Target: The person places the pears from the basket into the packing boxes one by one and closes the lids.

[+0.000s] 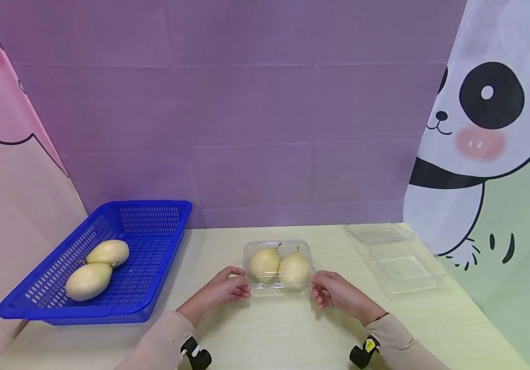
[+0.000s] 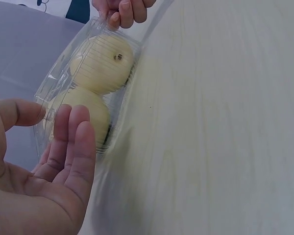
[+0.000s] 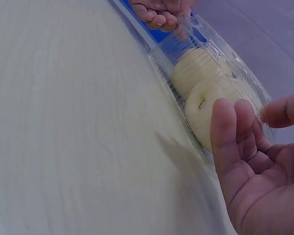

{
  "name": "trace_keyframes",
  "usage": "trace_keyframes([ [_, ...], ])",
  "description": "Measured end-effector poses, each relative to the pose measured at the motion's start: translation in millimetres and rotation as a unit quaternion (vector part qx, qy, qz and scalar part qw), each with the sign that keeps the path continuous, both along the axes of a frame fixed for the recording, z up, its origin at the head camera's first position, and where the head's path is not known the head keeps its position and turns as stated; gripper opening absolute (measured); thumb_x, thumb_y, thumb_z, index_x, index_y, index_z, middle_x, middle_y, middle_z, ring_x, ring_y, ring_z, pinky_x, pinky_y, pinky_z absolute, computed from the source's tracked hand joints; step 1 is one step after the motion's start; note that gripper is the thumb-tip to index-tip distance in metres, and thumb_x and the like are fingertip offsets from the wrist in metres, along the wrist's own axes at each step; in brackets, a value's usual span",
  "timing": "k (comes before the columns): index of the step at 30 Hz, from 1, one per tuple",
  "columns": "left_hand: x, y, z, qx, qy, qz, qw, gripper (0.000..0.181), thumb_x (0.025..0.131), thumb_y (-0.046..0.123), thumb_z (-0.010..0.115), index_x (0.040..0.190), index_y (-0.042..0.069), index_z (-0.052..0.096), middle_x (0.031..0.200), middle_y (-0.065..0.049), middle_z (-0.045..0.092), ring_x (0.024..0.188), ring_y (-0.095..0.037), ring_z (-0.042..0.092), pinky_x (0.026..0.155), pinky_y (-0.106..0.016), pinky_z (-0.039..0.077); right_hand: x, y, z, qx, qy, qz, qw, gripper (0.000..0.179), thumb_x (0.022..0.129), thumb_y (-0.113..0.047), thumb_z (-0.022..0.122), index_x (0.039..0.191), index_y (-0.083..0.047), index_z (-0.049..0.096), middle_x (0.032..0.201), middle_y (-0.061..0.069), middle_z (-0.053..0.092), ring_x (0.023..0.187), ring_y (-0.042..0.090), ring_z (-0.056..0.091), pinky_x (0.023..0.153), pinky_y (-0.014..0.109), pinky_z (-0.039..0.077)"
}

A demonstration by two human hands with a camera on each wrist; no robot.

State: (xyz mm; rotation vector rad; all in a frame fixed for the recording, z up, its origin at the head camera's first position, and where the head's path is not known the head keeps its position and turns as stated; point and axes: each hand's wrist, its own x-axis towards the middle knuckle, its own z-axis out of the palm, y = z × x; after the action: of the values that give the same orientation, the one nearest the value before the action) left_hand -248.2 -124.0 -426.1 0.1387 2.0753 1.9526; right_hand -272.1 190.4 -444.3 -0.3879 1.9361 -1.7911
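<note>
Two pale yellow pears [image 1: 264, 265] lie side by side inside a clear plastic clamshell box [image 1: 271, 291] at the middle of the table, with the clear lid down over them. My left hand [image 1: 229, 289] pinches the near left corner of the box rim between thumb and fingers. At the near right corner, my right hand [image 1: 336, 294] pinches the rim the same way. The left wrist view shows the left thumb and fingertips [image 2: 78, 115] at the box edge. Whether the lid's edge is latched cannot be told.
A blue plastic basket [image 1: 153, 262] with two more pears [image 1: 88, 281] stands at the left of the table [image 1: 274, 339]. Clear, open plastic boxes [image 1: 405, 272] lie at the right edge. A purple backdrop [image 1: 246, 128] rises behind the table.
</note>
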Motion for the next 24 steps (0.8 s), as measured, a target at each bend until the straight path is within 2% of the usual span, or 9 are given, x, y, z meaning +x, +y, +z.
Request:
trace_keyframes([
  [24,-0.6,1.5,-0.2,0.015,-0.002,-0.003,0.9999,0.038,0.098,0.009,0.056,0.125,-0.011,0.039,0.095,-0.013,0.062,0.083,-0.018,0.064,0.082,-0.033,0.057,3.2,-0.1,1.4,-0.003,-0.003,0.002,1.0,0.022,0.105,-0.022,0.045,0.094,-0.004,0.05,0.078,0.001,0.052,0.064,0.009,0.05,0.061,0.024,0.053],
])
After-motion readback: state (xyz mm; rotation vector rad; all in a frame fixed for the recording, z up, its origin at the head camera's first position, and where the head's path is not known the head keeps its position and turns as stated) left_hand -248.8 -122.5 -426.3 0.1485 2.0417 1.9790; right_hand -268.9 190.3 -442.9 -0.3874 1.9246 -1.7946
